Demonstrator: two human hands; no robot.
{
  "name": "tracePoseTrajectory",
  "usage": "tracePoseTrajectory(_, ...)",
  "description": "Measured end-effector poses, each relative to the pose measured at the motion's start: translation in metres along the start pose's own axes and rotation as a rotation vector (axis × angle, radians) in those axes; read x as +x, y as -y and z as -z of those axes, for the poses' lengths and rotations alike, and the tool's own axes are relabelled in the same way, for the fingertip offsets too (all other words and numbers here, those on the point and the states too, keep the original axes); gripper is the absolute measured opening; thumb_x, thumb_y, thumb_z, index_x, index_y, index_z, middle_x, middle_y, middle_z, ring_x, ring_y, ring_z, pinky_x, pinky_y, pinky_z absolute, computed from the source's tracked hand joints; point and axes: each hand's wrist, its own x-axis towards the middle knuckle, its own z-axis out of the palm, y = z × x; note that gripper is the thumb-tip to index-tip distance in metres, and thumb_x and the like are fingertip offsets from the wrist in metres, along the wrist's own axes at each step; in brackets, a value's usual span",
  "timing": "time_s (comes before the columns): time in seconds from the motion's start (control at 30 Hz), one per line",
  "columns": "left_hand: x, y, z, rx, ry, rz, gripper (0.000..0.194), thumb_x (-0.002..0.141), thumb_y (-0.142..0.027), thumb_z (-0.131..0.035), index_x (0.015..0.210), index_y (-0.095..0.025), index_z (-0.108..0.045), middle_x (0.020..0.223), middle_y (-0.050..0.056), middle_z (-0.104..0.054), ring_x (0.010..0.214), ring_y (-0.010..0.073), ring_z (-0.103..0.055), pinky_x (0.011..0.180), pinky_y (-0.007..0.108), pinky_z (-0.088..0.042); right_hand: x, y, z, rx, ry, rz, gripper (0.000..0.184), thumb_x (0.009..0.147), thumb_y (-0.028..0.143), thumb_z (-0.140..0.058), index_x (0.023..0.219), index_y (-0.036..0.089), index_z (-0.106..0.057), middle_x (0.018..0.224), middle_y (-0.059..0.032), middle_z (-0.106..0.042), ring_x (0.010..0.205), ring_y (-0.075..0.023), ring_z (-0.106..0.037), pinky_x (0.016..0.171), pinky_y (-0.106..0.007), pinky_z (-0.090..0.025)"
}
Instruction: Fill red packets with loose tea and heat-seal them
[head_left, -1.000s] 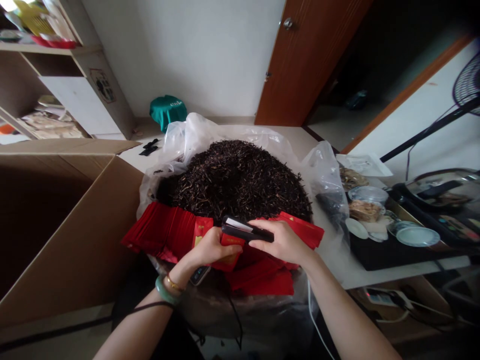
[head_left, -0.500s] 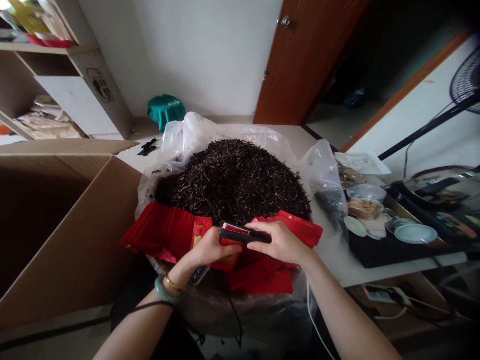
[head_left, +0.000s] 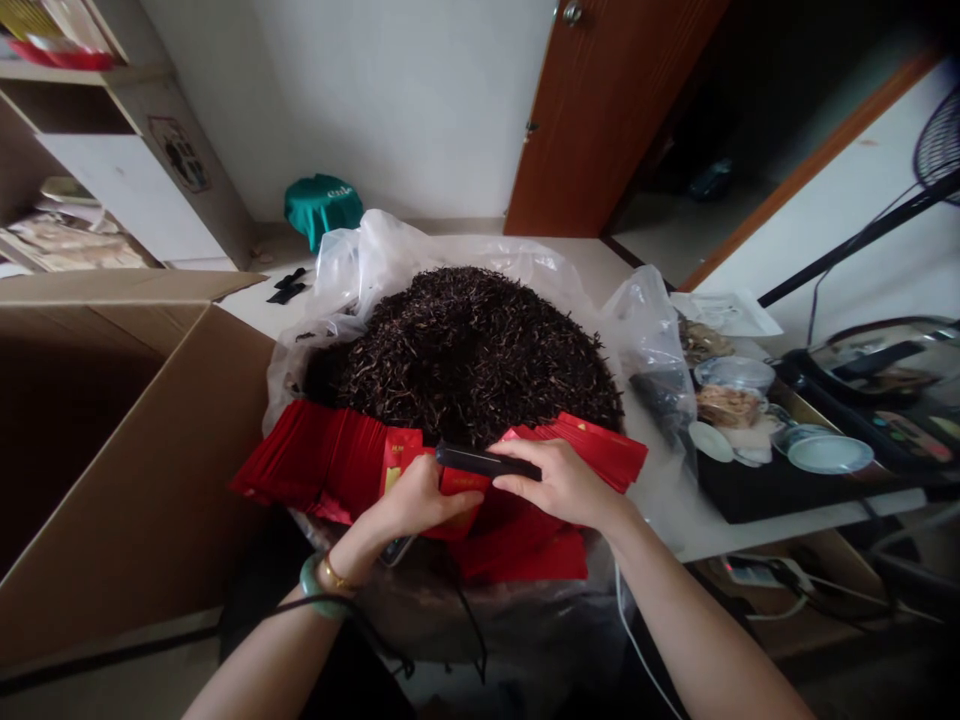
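Note:
My left hand [head_left: 415, 500] is closed on a red packet [head_left: 460, 484], its thumb lying across the front. In my right hand [head_left: 568, 483] is a long black hand-held bag sealer [head_left: 480, 461], whose jaws are pressed together along the packet's top edge. Behind both hands rises a heap of dark dried tea leaves [head_left: 465, 345] in a clear plastic bag [head_left: 386, 250]. A tight row of red packets [head_left: 304, 455] stands left of my left hand. More red packets [head_left: 600, 452] fan out beyond my right hand, and loose ones [head_left: 525, 555] lie below it.
A big open cardboard box [head_left: 150, 440] stands at the left. On the right, a black tray [head_left: 742, 492] holds lidded tubs and a pale dish [head_left: 830, 452]. A white cord [head_left: 634, 640] hangs near my right forearm. A small scale [head_left: 397, 550] shows partly under my left wrist.
The sealer's jaws, apart a second ago with a pale strip showing inside, have come together on the packet's top edge. Both hands keep their grip. The view has shifted slightly.

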Motion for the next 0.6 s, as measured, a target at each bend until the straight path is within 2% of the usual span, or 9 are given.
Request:
tracePoseTrajectory(0.37, 0.0017, -0.0013, -0.0004, -0.015, -0.006, 0.001, 0.035, 0.072, -0.031, -0.068, 0.102, -0.015, -0.069, 0.099, 0.004, -0.074, 0.093, 0.0247, -0.066, 0.084, 0.035, -0.054, 0.0003, -0.0006, -0.0011, -0.014, -0.018, -0.021, 0.029, 0.084, 0.028, -0.066, 0.112, 0.021, -0.067, 0.106, -0.0062, -0.074, 0.095, -0.0229, -0.070, 0.084, -0.033, -0.054)
tracePoseTrajectory(0.47, 0.0021, 0.0002, -0.0005, -0.012, -0.007, 0.025, 0.034, 0.071, -0.033, -0.068, 0.099, -0.014, -0.069, 0.095, 0.005, -0.074, 0.089, 0.0242, -0.066, 0.079, 0.033, -0.054, 0.0002, -0.0028, -0.0010, 0.037, -0.019, -0.040, 0.030, 0.083, 0.029, -0.066, 0.111, 0.021, -0.068, 0.107, -0.0067, -0.074, 0.097, -0.0237, -0.069, 0.088, -0.035, -0.053)
tracePoseTrajectory(0.6, 0.0015, -0.0006, -0.0002, -0.034, 0.017, 0.084, 0.027, 0.071, -0.036, -0.069, 0.084, -0.013, -0.070, 0.080, 0.004, -0.072, 0.075, 0.0206, -0.065, 0.065, 0.028, -0.052, 0.0001, -0.0094, 0.0038, 0.175, -0.042, -0.092, 0.038, 0.078, 0.036, -0.070, 0.113, 0.021, -0.067, 0.112, -0.0075, -0.072, 0.103, -0.0258, -0.067, 0.091, -0.038, -0.052)
